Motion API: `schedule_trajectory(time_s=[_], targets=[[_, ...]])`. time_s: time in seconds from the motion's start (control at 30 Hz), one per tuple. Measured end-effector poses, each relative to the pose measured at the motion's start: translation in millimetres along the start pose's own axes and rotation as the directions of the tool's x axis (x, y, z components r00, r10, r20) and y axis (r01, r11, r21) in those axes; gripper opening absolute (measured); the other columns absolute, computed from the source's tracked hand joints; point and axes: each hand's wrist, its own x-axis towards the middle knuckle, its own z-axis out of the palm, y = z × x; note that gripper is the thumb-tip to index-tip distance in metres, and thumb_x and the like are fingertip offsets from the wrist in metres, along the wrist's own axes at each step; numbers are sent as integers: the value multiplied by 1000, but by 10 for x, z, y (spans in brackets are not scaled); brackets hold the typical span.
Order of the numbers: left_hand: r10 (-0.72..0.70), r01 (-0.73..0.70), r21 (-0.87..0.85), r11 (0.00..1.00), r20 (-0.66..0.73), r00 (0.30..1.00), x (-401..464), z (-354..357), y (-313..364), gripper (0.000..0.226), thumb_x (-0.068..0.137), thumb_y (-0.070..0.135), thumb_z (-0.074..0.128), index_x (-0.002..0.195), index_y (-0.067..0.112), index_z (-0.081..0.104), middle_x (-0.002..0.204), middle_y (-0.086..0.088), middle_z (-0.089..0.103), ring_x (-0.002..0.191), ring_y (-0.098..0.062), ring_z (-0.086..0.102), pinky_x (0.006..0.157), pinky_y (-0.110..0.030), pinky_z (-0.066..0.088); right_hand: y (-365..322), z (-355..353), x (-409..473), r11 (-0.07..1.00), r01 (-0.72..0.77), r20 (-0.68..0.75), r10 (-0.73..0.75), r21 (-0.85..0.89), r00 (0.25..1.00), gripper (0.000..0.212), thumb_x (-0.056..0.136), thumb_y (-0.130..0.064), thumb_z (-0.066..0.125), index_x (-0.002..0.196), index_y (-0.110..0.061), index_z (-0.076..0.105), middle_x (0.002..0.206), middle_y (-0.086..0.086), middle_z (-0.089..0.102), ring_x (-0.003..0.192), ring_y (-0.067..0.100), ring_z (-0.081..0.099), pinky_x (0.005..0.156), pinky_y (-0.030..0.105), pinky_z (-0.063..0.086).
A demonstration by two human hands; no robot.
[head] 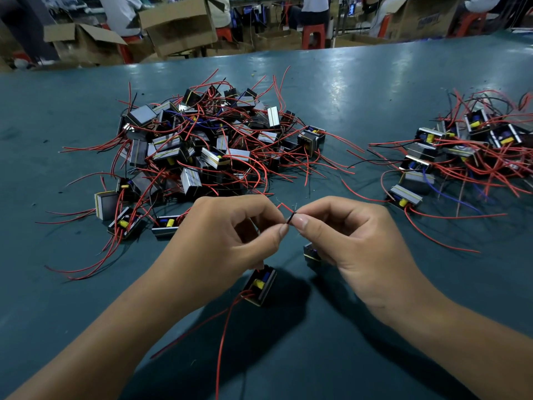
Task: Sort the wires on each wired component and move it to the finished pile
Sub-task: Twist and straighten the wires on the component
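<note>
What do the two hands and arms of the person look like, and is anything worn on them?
Both the left hand and the right hand are bare: no gloves, rings, watch or sleeves show. The forearms are uncovered to the frame's edge. Fingernails are short and unpainted.

Two bare forearms, no sleeves in view; left hand (227, 238), right hand (354, 241), short trimmed nails

Both bare forearms reach in from the lower corners and meet at centre. The left hand (227, 235) and the right hand (346, 238) face each other — fingers curled, thumb and forefinger tips pinched together, nearly touching.
</note>
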Motion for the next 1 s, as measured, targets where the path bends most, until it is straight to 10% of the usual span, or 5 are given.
schedule_trajectory(time_s=[0.37,1.0], targets=[[147,-137,225,965,-29,989,41,19,19,7,86,18,65,79,16,69,68,5,58,64,-16,53,59,-28,43,9,3,-19,993,27,-29,-31,-113,999,5,87,-19,74,83,-18,76,67,7,66,62,11,52,60,35,45],[192,-179,211,961,-43,980,51,17,115,9,91,23,66,84,17,66,75,14,53,68,-8,51,61,-14,35,-133,38,-65,892,223,42,-225,-392,973,6,79,-19,71,73,-20,72,67,-8,58,59,13,49,55,19,36]])
